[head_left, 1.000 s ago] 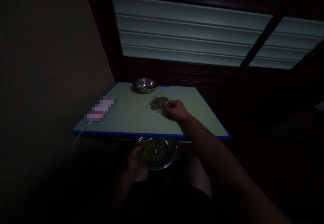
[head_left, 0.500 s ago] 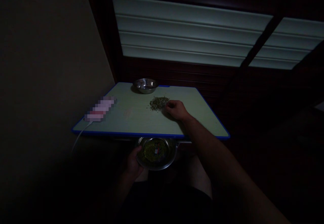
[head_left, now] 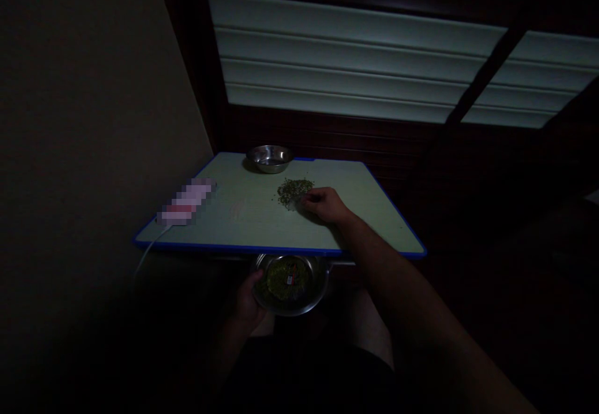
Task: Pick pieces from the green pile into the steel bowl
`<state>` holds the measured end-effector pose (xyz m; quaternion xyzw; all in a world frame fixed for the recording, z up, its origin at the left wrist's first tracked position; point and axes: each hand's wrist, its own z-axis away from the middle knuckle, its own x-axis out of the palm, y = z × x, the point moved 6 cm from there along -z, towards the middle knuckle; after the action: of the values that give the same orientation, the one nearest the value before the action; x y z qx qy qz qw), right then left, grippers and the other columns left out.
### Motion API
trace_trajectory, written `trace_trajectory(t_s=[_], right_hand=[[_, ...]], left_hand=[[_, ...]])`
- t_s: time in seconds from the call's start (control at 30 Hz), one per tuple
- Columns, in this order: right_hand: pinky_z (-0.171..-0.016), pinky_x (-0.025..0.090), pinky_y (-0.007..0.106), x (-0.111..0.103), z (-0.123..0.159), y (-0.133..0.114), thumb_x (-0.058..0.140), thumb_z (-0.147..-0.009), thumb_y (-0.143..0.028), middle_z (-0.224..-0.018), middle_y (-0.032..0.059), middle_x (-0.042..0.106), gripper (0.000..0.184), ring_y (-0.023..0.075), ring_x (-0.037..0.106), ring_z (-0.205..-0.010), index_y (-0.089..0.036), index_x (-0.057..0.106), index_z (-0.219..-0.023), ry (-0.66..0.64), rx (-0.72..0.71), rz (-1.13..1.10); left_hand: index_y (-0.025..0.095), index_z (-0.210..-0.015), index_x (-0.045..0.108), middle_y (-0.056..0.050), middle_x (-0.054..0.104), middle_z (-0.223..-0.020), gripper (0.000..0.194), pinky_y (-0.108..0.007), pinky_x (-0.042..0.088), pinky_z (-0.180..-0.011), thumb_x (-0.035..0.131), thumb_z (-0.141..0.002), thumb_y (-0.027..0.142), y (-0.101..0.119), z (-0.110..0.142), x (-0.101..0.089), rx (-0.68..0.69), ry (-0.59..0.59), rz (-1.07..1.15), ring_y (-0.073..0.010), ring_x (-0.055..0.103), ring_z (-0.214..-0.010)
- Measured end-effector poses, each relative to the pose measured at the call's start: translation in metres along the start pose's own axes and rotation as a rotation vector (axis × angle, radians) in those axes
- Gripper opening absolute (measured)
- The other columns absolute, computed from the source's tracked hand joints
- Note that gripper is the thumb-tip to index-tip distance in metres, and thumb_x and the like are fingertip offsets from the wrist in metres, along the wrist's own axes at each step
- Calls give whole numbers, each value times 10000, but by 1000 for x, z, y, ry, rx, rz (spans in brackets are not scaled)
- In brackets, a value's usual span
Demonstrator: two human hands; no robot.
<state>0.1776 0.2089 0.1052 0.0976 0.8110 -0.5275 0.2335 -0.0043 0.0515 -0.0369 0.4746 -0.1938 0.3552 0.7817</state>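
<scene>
My left hand (head_left: pixel 249 298) grips the left rim of a metal bowl (head_left: pixel 309 307), held below the table's front edge. Green grains (head_left: pixel 281 280) fill its middle, with a small red and white label (head_left: pixel 291 275) on top. Over the table, my right hand (head_left: pixel 325 204) is closed in a pinch at the near right edge of a loose pile of small green grains (head_left: pixel 294 188). A faint pale, see-through patch shows by its fingertips; the dim light hides what it is.
A second metal bowl (head_left: pixel 269 159) stands at the table's back edge. On the left lies a blurred-out pink object (head_left: pixel 187 202) with a white cable (head_left: pixel 152 249) hanging over the edge. The pale table (head_left: pixel 262 230) has a blue rim; a slatted panel rises behind.
My right hand has shifted slightly toward me and left along the pile's near edge. The left hand and its bowl stay nearly still.
</scene>
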Motion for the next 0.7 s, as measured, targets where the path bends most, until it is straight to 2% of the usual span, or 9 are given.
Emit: trace_trajectory(t_s=[0.27,0.57,0.7], right_hand=[[-605,416,256,-5,0,0,614,-631,-303,-630,15,619,166,124,517,-603,-143,646,-657,68,43,-26],[-554,370,232,-7,1,5,585,-604,-287,-590,-2,569,149,108,477,-577,-141,606,-625,91,73,6],[-538,350,227,-9,2,5,565,-587,-283,-573,-12,544,138,103,457,-565,-148,586,-608,110,81,22]], left_hand=[[163,-759,731,-71,764,-749,181,-377,544,-775,641,-647,274,1,0,-1,17,21,4,-258,704,-777],[160,-789,721,-83,758,-768,192,-431,511,-876,647,-662,283,0,1,0,-11,-14,2,-308,690,-916],[150,-809,722,-85,758,-780,208,-425,514,-872,646,-664,278,0,0,-1,0,4,4,-303,690,-915]])
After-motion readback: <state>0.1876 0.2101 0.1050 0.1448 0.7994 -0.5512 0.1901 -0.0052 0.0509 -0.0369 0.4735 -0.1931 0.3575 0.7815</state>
